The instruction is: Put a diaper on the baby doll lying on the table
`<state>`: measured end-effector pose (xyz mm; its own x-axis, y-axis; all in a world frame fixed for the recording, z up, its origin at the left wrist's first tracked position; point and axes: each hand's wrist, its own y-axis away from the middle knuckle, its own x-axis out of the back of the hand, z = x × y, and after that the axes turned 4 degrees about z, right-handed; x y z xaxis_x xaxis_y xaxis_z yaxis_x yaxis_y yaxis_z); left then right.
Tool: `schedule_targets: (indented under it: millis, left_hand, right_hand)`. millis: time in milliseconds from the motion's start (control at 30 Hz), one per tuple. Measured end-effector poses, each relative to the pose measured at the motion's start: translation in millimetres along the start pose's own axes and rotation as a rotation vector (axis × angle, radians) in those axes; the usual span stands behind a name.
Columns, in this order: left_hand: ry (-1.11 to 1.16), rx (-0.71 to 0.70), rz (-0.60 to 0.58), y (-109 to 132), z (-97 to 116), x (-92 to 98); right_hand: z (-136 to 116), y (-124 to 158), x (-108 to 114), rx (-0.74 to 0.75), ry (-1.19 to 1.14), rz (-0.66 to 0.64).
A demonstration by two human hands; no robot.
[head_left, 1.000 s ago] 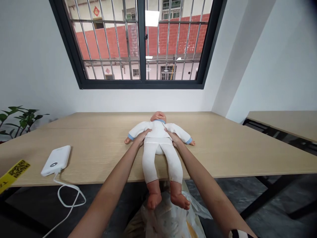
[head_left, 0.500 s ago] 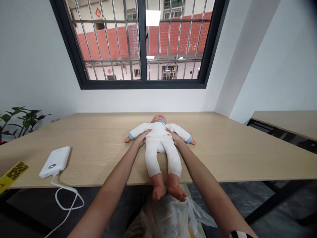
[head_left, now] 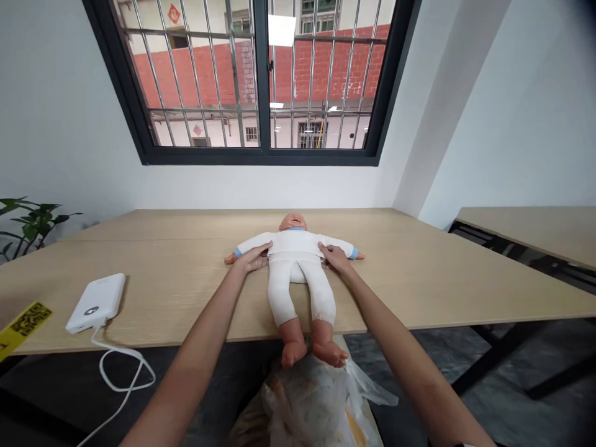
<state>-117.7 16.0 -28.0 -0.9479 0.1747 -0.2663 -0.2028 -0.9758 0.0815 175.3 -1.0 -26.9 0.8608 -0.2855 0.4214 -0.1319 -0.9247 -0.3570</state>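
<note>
A baby doll [head_left: 300, 279] lies on its back on the wooden table, head toward the window and feet sticking out past the near edge. It wears a white long-sleeved shirt [head_left: 295, 242] with blue collar and cuffs; its legs are white down to bare lower legs. At the left side of the shirt's hem, my left hand [head_left: 255, 257] pinches the cloth, thumb on top. My right hand [head_left: 333, 256] grips the opposite side the same way. The hem is drawn out wide between them. Fingers beneath the cloth are partly hidden.
A white power bank [head_left: 99, 303] with a white cable [head_left: 125, 372] lies at the table's left. A yellow label [head_left: 23, 326] is beside it. Below the doll's feet is a clear plastic bag [head_left: 316, 403]. A plant [head_left: 32, 223] stands far left, a barred window [head_left: 261, 93] ahead.
My hands have moved a little apart, and the shirt's lower edge is stretched wider across the doll. The doll's arms lie slightly higher and straighter. The whole view has shifted slightly.
</note>
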Motion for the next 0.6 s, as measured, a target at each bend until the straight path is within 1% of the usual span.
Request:
schedule_targets:
  millis: [67, 100, 133, 200, 300, 400, 533, 600]
  left_hand:
    - [-0.019, 0.088, -0.019, 11, 5, 12.4]
    - [-0.042, 0.105, -0.033, 17, 7, 17.3]
    - [-0.076, 0.098, -0.048, 22, 9, 20.9]
    - [-0.147, 0.032, -0.075, 30, 12, 23.6]
    - [-0.204, -0.096, -0.084, 34, 10, 18.9]
    - [-0.252, -0.179, -0.081, 31, 4, 11.5]
    - [-0.363, -0.242, -0.036, 29, 0, 2.9]
    - [-0.406, -0.265, -0.038, 31, 0, -0.7]
  right_hand:
    - [7, 4, 7, -0.029, -0.029, -0.009]
    - [9, 6, 9, -0.037, -0.067, -0.006]
    - [11, 8, 11, -0.032, -0.116, -0.001]
    - [12, 12, 12, 0.026, -0.208, -0.012]
    - [11, 17, 11, 0.167, -0.246, -0.11]
    - [7, 23, 8, 0.214, -0.22, -0.2]
    - [5, 27, 7, 0.222, -0.156, -0.207]
    - [4, 28, 7, 0.239, -0.139, -0.2]
